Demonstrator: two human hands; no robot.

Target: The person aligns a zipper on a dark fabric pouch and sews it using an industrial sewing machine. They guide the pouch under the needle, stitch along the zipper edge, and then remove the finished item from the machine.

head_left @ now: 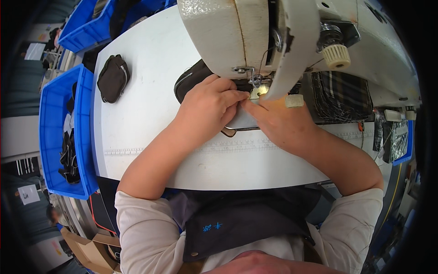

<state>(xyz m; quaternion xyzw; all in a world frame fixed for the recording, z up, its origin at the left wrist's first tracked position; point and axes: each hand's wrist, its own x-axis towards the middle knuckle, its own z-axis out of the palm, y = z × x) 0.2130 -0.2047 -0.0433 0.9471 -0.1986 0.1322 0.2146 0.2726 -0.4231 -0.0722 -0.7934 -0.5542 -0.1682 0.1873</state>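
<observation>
In the upper centre of the frame, both forearms angle inward from the lower corners, elbows spread wide, until the fingertips nearly meet just below the presser foot [257, 81] of a white sewing machine [214, 34]. The left hand [211, 101], palm down with fingers curled, grasps a dark brown zippered pouch [194, 75], which lies left of the needle area, partly hidden by that hand and the machine. The right hand [286, 122] points its thumb side up-left; partly covered by the machine, whether it grips anything cannot be told.
</observation>
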